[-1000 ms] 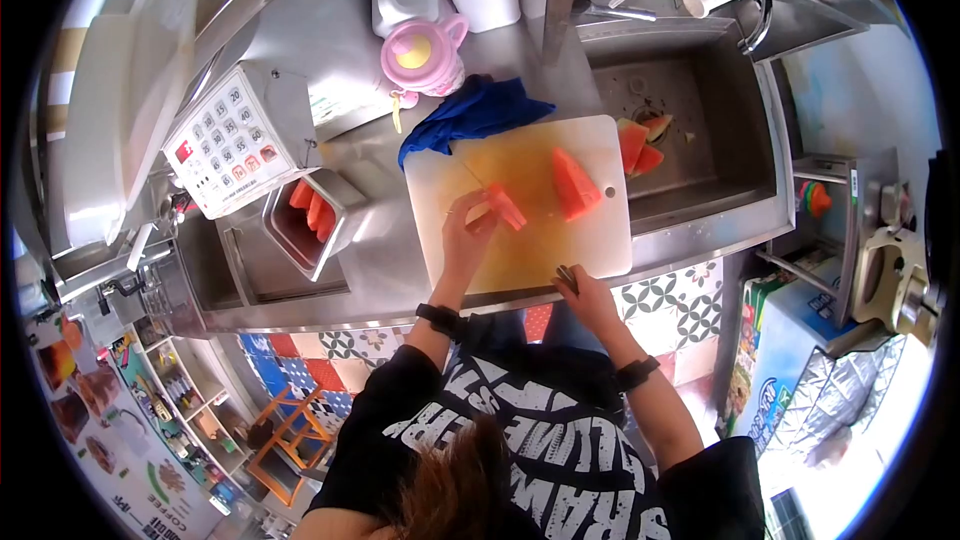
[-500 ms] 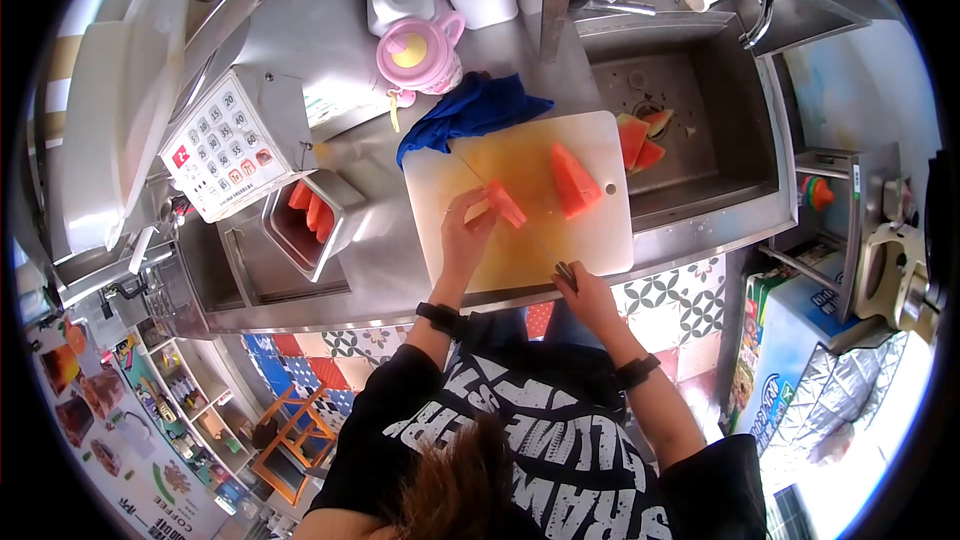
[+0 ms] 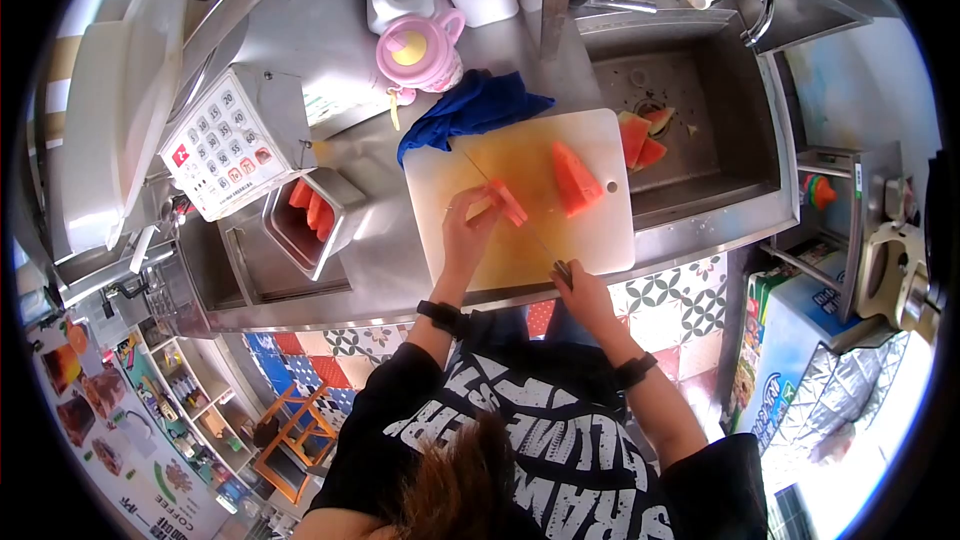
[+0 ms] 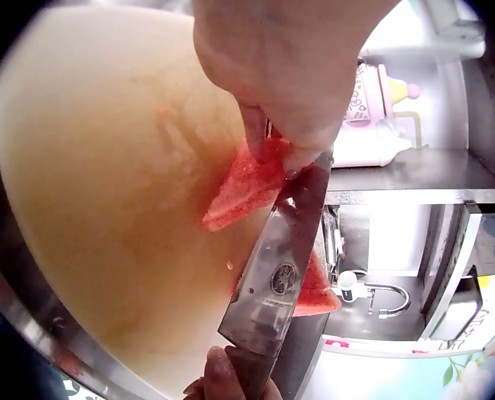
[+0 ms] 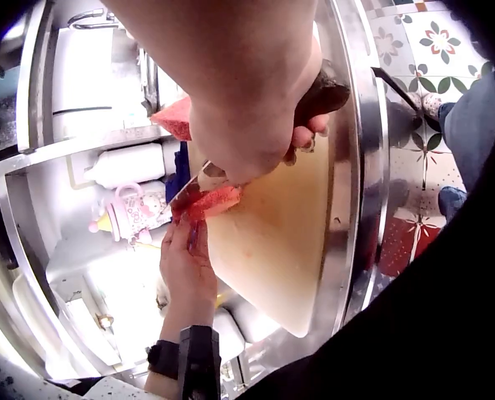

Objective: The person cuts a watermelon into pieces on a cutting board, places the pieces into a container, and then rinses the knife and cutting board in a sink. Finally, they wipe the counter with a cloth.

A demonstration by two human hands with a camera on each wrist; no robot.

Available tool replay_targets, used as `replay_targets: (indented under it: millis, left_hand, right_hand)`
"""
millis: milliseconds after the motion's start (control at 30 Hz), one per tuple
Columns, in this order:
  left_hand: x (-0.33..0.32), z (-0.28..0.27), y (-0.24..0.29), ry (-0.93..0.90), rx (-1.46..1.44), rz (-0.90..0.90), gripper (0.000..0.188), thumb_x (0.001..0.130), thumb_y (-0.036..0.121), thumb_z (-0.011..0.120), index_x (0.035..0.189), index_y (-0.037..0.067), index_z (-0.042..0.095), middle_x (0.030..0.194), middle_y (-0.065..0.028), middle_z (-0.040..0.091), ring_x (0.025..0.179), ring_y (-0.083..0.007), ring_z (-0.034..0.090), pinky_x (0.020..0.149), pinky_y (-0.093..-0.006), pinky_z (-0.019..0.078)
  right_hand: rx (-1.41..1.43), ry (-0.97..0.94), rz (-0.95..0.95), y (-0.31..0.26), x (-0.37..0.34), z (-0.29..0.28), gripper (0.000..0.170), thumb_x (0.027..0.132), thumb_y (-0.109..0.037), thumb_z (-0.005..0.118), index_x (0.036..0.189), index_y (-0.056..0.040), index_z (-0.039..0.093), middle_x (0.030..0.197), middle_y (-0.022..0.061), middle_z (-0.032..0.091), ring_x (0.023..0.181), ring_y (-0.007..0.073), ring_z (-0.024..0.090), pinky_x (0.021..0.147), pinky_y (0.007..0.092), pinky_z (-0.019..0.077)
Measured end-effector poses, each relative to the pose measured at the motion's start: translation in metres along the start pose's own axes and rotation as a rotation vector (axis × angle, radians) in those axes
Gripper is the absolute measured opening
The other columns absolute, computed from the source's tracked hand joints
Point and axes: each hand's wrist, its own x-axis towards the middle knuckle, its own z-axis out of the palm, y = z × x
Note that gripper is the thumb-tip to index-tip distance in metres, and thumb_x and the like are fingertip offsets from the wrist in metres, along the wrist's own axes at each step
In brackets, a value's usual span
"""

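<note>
- Since the earlier frame, almost nothing has moved; your 2 hands sit apart.
- Your left hand [image 3: 466,240] pinches the watermelon piece [image 3: 511,206] on the cutting board [image 3: 592,248]; your right hand [image 3: 590,302] grips the knife [image 4: 274,271] (by its handle).
- Left is nearer; the piece slants toward your right hand, lengthwise beside the blade.

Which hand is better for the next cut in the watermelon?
Probably the right hand: it grips the knife, whose blade lies beside the small watermelon piece. The left hand seems better for steadying, since its fingers pinch that piece.
</note>
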Motion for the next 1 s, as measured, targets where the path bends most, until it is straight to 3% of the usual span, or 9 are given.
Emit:
replay_targets:
  millis: [433,533,633,833,933,1000]
  left_hand:
    - [-0.003,-0.002,-0.01,0.041,0.089,0.075,0.031,0.077,-0.004,0.073,0.104,0.002,0.059,0.112,-0.0125,0.062,0.106,-0.025,0.06,0.088,-0.0316,0.0505]
    - [-0.006,-0.006,-0.013,-0.028,0.064,0.022,0.031,0.083,-0.006,0.066,0.112,-0.001,0.055,0.121,-0.0117,0.054,0.114,-0.0214,0.056,0.093,-0.0316,0.0526]
    - [-0.005,-0.007,-0.019,-0.02,0.109,0.013,0.031,0.084,-0.004,0.067,0.112,-0.001,0.056,0.121,-0.0103,0.054,0.115,-0.0205,0.056,0.096,-0.0311,0.0495]
    - [-0.009,0.007,0.02,0.071,-0.136,-0.196,0.04,0.084,0.013,0.074,0.117,0.001,0.053,0.116,-0.0123,0.057,0.107,-0.022,0.059,0.09,-0.0307,0.0483]
    - [-0.004,0.012,0.015,0.073,-0.05,-0.393,0.051,0.084,0.018,0.074,0.122,0.001,0.044,0.12,-0.013,0.051,0.104,-0.0212,0.06,0.08,-0.0305,0.0558]
    - [-0.001,0.013,0.019,0.104,-0.094,-0.487,0.047,0.085,0.016,0.072,0.12,0.0,0.045,0.118,-0.0135,0.052,0.1,-0.0212,0.061,0.075,-0.0314,0.0576]
  right_hand:
    - [-0.061,-0.033,0.04,0.0,0.007,0.006,0.031,0.094,-0.034,0.055,0.092,-0.0029,0.049,0.074,0.0235,0.062,0.073,0.0448,0.06,0.063,0.0519,0.0464]
    - [-0.096,-0.021,0.049,0.003,0.013,0.015,0.031,0.094,-0.034,0.055,0.093,-0.003,0.05,0.075,0.0236,0.063,0.074,0.0447,0.061,0.064,0.0525,0.0474]
    - [-0.125,-0.029,0.073,0.006,0.018,0.021,0.031,0.094,-0.034,0.054,0.094,-0.0032,0.051,0.077,0.0237,0.064,0.075,0.045,0.061,0.066,0.0536,0.048]
    - [-0.121,-0.056,0.141,-0.001,0.016,0.021,0.032,0.093,-0.035,0.054,0.099,-0.0033,0.05,0.081,0.024,0.065,0.077,0.0447,0.062,0.069,0.0547,0.0486]
    - [-0.187,-0.065,0.141,-0.004,0.013,0.021,0.028,0.092,-0.03,0.055,0.101,-0.0037,0.05,0.085,0.0222,0.065,0.078,0.0423,0.064,0.068,0.0522,0.0504]
    - [-0.27,-0.046,0.097,0.003,0.01,0.023,0.024,0.09,-0.025,0.056,0.101,-0.0042,0.049,0.088,0.02,0.064,0.078,0.0401,0.064,0.068,0.0498,0.0519]
